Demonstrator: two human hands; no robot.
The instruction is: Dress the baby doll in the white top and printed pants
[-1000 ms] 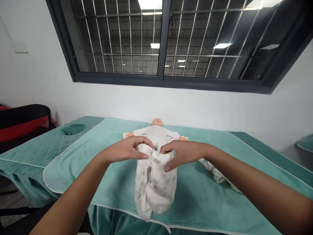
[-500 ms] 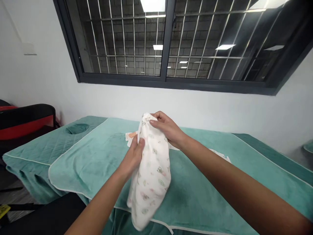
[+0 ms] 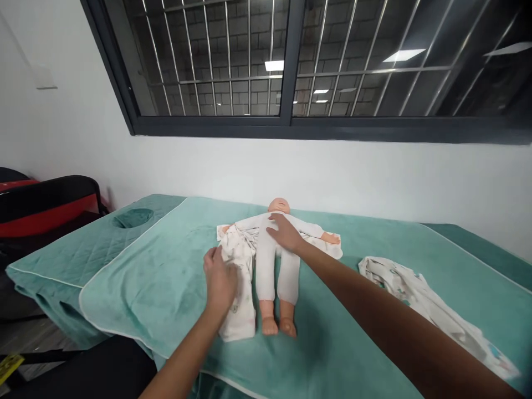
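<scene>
A baby doll (image 3: 266, 260) with a white cloth body lies on its back, arms spread and bare feet toward me. Under its arms is an opened white printed baby garment (image 3: 243, 316), most of which lies bunched and stretched out along the doll's left-hand side in the view. My left hand (image 3: 221, 280) is over that garment's outer edge, fingers loosely bent and thumb apart; it is slightly blurred. My right hand (image 3: 285, 234) reaches across the doll's chest with its fingers stretched out, holding nothing.
Another white printed garment (image 3: 436, 310) lies crumpled at the right, partly behind my right forearm. The teal bed cover (image 3: 158, 288) has a round hole (image 3: 133, 218) at its left end. A black and red chair (image 3: 50, 208) stands at the left. Behind are a wall and a barred window.
The white printed garment, held up in both hands earlier, now lies beside the doll. My hands have let it go and parted, and the doll has come into view.
</scene>
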